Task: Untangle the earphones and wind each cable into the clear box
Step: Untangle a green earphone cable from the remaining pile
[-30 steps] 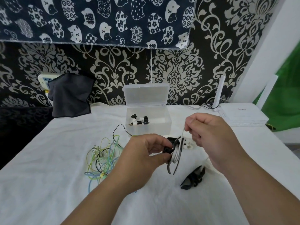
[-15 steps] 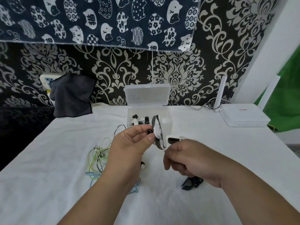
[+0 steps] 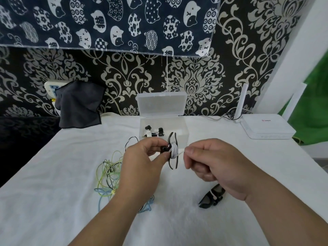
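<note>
Right hand point(image 3: 215, 167) now raised, pinching white cable point(image 3: 179, 153) beside left hand's point(image 3: 142, 163) pinched winder point(image 3: 173, 150); cable's far end hidden.

The white router point(image 3: 268, 127) bears a small red logo, too blurred to read.

Left hand point(image 3: 142, 157), right hand point(image 3: 211, 160) pinched

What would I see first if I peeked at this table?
Two hands in the middle: the left hand pinches a black winder wrapped with white cable, and the right hand pulls its loose end. Behind them stands an open clear box; left lies a tangle of green, blue and black cables.
</note>
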